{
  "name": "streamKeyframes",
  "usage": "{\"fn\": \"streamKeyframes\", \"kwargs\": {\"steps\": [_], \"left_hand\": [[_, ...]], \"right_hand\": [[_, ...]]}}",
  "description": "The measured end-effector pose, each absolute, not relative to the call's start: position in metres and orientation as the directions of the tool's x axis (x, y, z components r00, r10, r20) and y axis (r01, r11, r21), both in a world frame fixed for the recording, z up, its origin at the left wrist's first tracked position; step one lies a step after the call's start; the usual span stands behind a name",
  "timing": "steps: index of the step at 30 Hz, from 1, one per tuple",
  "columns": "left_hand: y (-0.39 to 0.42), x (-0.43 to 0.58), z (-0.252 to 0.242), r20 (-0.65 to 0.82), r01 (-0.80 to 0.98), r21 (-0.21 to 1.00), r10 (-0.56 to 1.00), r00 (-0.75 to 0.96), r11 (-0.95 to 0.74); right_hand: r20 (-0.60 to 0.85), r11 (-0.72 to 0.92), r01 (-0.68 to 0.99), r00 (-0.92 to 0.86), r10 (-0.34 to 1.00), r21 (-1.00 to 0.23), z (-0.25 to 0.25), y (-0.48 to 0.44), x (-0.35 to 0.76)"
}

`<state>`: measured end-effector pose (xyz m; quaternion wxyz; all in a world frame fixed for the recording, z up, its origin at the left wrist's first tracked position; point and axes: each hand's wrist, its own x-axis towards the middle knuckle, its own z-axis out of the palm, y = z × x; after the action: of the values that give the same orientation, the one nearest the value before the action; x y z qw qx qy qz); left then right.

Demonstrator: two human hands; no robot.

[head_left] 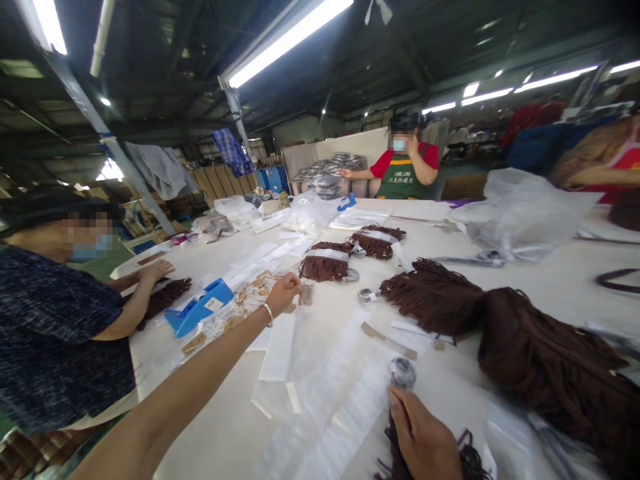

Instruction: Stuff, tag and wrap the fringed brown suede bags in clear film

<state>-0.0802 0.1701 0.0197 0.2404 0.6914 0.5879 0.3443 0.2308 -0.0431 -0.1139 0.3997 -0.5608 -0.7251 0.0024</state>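
My left hand [284, 295], a bracelet at its wrist, reaches out over the table with its fingers pinched on the string of a brown hang tag [306, 295]. Beside it lies a pile of loose tags [257, 288] with white strings. Close to me, my right hand [425, 433] is closed on a dark brown fringed bag [395, 443], partly hidden beneath the hand. A coiled strap in clear wrapping [403, 372] sticks out just past its fingertips.
A blue tape dispenser [200, 307] stands left of the tags. Fringed brown bags [540, 360] heap at right; two wrapped ones [325, 261] lie mid-table. Plastic bags [525, 213] sit toward the back. One co-worker [55, 320] works at left, another [407, 167] sits across.
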Motion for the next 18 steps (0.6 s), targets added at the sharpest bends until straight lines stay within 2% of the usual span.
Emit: {"fn": "streamKeyframes", "kwargs": {"steps": [2, 5, 7, 9, 11, 13, 15, 18], "left_hand": [[0.161, -0.07, 0.035, 0.251, 0.554, 0.798, 0.967, 0.052, -0.237], [0.139, -0.046, 0.046, 0.26, 0.436, 0.856, 0.96, 0.099, -0.277], [0.118, -0.024, 0.045, 0.219, 0.38, 0.883, 0.957, 0.188, -0.277], [0.092, -0.001, 0.039, 0.158, 0.346, 0.902, 0.942, 0.295, -0.26], [0.064, 0.021, 0.03, 0.095, 0.337, 0.911, 0.915, 0.391, -0.238], [0.04, 0.041, 0.022, 0.039, 0.35, 0.91, 0.884, 0.465, -0.224], [0.02, 0.058, 0.014, -0.002, 0.37, 0.903, 0.86, 0.51, -0.217], [-0.001, 0.074, 0.002, -0.034, 0.392, 0.899, 0.862, 0.505, -0.194]], "right_hand": [[0.55, 0.36, 0.773, -0.016, 0.835, -0.523, -0.111, -0.044, 0.23], [0.444, 0.301, 0.649, 0.064, 0.894, -0.699, -0.098, -0.048, 0.229], [0.339, 0.248, 0.487, 0.106, 0.935, -0.837, -0.085, -0.05, 0.229], [0.249, 0.216, 0.256, 0.105, 0.963, -0.942, -0.073, -0.052, 0.229], [0.198, 0.197, 0.018, 0.08, 0.977, -0.98, -0.063, -0.052, 0.228], [0.15, 0.155, -0.146, 0.046, 0.988, -0.977, -0.058, -0.053, 0.228], [0.091, 0.094, -0.213, 0.022, 0.996, -0.973, -0.056, -0.054, 0.228], [0.018, 0.029, -0.209, 0.052, 0.999, -0.978, -0.058, -0.055, 0.231]]}}
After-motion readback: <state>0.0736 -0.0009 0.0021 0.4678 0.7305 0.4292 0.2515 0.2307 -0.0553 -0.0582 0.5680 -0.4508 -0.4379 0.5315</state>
